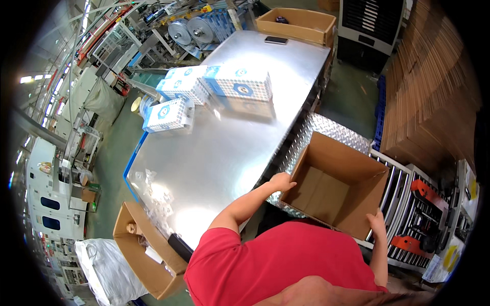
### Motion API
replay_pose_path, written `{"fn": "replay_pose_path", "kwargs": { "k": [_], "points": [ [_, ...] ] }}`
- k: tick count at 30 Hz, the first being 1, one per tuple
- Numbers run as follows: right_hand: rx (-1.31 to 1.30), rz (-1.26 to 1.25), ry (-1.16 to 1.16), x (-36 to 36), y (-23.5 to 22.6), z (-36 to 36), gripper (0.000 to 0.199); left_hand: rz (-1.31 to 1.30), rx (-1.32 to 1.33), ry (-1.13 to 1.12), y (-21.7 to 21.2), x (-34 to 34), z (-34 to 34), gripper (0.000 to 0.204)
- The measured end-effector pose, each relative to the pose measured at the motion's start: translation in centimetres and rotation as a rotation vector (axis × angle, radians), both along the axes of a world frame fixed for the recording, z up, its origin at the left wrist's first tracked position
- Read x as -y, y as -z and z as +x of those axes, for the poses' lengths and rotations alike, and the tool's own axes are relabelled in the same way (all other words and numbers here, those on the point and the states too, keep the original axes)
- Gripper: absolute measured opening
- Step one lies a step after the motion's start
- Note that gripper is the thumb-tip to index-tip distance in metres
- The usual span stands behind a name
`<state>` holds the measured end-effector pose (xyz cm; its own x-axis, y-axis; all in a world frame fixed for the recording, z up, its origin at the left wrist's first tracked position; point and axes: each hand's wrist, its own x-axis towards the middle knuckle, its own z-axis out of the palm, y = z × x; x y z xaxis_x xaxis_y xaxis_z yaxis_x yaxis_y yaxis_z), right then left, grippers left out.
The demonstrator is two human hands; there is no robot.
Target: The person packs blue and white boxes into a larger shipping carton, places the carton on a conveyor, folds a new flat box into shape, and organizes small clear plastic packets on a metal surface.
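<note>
An open, empty cardboard box (pixel 326 191) stands in front of me on the right, partly on a diamond-plate metal ledge (pixel 337 125). My left hand (pixel 282 182) grips its left rim, the thumb pointing over the edge. At the near right corner, my right hand (pixel 376 223) is closed on the box wall; part of its fingers is hidden. Blue-and-white dotted packs in clear film (pixel 240 81) stand in a group on the shiny metal table (pixel 219 153), away from both hands. One more such pack (pixel 167 115) lies at the table's left side.
Crumpled clear plastic film (pixel 158 201) lies on the table's near left. A phone (pixel 276 40) rests at the far end, beside another open carton (pixel 296 24). Stacked flat cardboard (pixel 429 86) rises at right, near a roller conveyor with an orange-and-black machine (pixel 429 199). A bin carton (pixel 145 250) stands lower left.
</note>
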<state>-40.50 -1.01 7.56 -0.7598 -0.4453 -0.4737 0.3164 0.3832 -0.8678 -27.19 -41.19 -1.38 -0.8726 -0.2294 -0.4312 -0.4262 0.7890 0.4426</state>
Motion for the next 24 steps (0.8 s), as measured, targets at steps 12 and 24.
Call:
{"fn": "replay_pose_path", "kwargs": {
  "k": [12,24],
  "points": [
    [-0.129,0.176,0.186,8.2,0.2,5.0,0.048,-0.802,-0.311,0.176,-16.2,37.0,-14.1,0.092],
    [-1.151,0.351,-0.9,42.2,-10.6,3.0,0.069,-0.058,-0.592,0.227,-15.2,39.9,-0.9,0.066]
  ]
}}
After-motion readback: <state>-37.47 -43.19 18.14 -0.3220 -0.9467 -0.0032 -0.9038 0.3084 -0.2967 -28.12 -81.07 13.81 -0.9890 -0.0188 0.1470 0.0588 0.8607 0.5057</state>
